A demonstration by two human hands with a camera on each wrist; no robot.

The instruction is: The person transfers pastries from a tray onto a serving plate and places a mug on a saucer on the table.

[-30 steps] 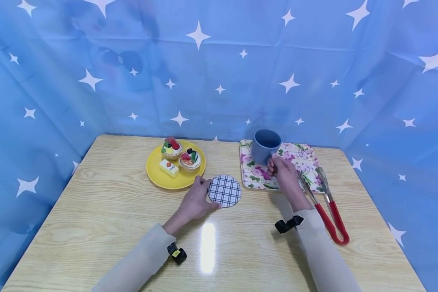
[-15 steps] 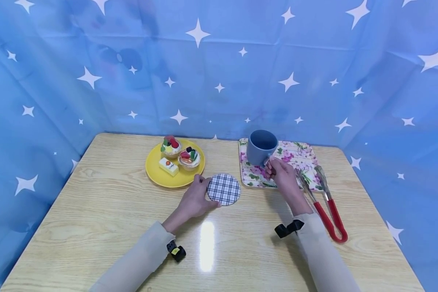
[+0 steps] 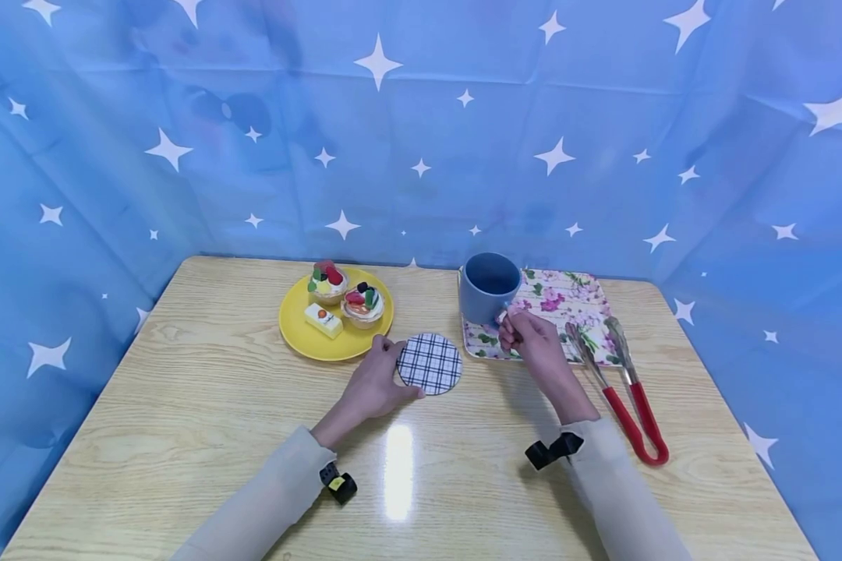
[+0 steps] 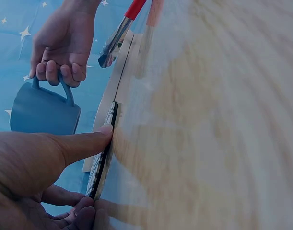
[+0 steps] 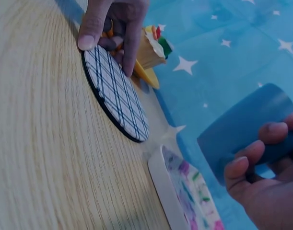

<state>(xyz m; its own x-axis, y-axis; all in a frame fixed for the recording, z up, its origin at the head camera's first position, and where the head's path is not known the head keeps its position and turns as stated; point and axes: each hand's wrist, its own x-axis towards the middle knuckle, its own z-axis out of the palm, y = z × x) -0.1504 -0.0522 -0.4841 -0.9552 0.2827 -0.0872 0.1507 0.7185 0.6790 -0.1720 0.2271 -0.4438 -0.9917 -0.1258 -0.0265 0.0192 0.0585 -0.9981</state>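
Observation:
My left hand pinches the near-left rim of a round plaid coaster lying on the table, thumb and fingers on its edge. In the left wrist view the coaster shows edge-on with the thumb pressed to it. My right hand grips the handle of a blue-grey mug, which it holds upright, raised over the left part of a floral tray. The right wrist view shows fingers curled round the handle, with the mug above the tray's rim.
A yellow plate at the back left bears two fruit tarts and a small cake slice. Metal tongs with red handles lie on the right, their tips over the tray. A star-patterned blue curtain hangs behind the table.
The right hand has carried the mug leftward across the tray, toward the coaster side. The left hand and the coaster have stayed in place.

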